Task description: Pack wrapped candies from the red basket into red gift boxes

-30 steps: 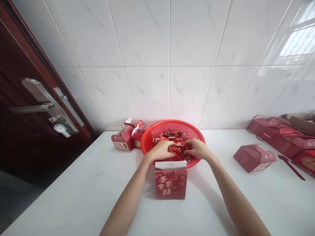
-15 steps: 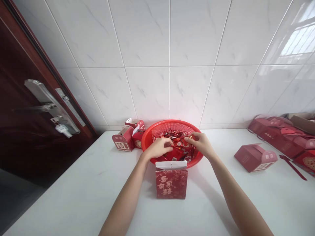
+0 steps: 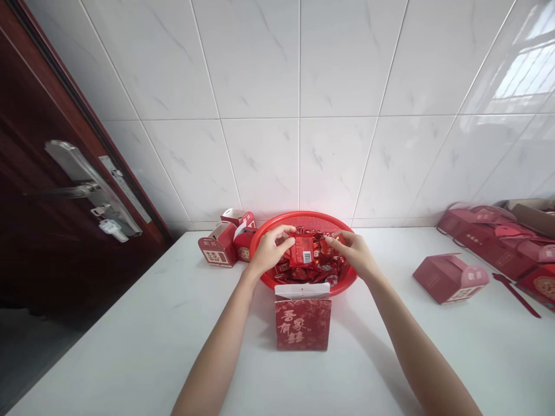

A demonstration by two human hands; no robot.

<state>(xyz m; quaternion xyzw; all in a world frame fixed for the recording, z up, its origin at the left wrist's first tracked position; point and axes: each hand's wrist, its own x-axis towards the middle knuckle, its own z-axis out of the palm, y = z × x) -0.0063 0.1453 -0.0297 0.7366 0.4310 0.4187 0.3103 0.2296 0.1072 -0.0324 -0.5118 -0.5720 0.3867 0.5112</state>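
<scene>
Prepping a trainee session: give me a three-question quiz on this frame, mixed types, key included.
1. Multiple choice: whose fingers pinch the red packet with the barcode?
a) the left hand's
b) a co-worker's
c) nobody's; it lies loose in the basket

2. True or false: seen from the camera, the nearest red box stands in front of the red basket.

3. Fill in the blank: on the dark door, ____ hang from the lock plate.

Key:
1. a: the left hand has it at its left edge.
2. True.
3. Keys.
</scene>
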